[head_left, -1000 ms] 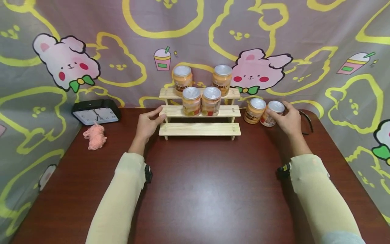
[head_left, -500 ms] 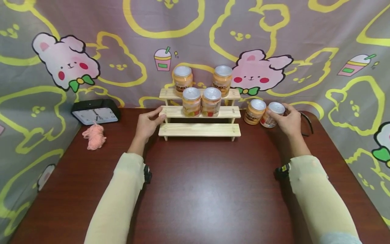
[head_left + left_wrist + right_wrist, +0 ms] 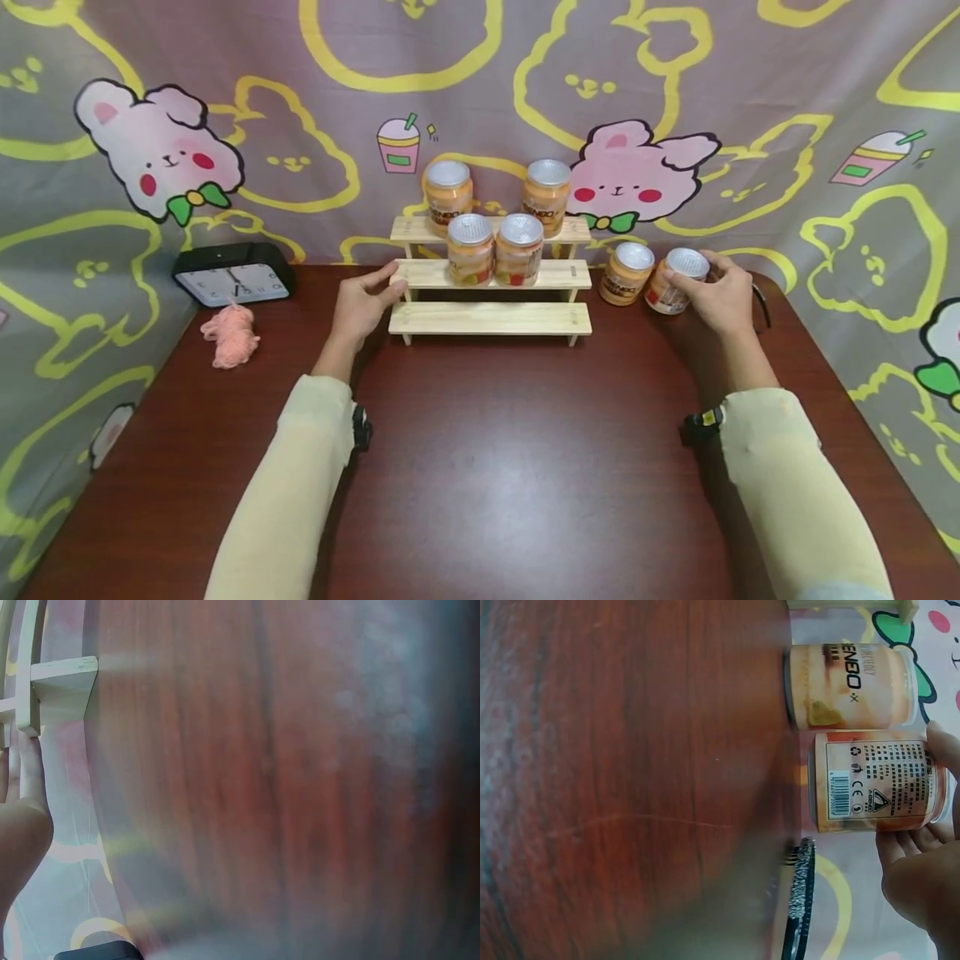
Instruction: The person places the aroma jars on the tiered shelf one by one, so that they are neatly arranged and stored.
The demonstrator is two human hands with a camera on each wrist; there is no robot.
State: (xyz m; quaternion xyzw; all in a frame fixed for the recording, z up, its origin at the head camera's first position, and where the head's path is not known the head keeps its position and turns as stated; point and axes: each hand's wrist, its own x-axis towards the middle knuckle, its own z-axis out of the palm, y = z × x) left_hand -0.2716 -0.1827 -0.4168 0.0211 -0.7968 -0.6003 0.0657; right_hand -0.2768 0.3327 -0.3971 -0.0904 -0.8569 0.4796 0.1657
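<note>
My right hand [image 3: 723,293] grips an orange-labelled can [image 3: 666,293] with a silver lid, thumb on the near side and fingers behind. The right wrist view shows its barcode label [image 3: 877,784] and the hand round the lid end. Just left of it a matching can [image 3: 624,279] stands on the table, a small gap between them. My left hand [image 3: 358,310] pinches the left end of a three-tier wooden shelf [image 3: 491,318] at the middle tier. Two cans [image 3: 471,254] stand together on that tier, and two more [image 3: 546,204] stand apart on the top tier.
A black clock [image 3: 236,279] and a pink yarn-like bundle [image 3: 231,336] lie at the left. Behind the right hand is a curved black thing [image 3: 762,307]. A patterned curtain [image 3: 495,108] hangs along the back of the brown table [image 3: 517,467].
My right hand and the gripped can have shifted slightly right, opening a gap from the neighbouring can. The left hand and the shelf stay in place.
</note>
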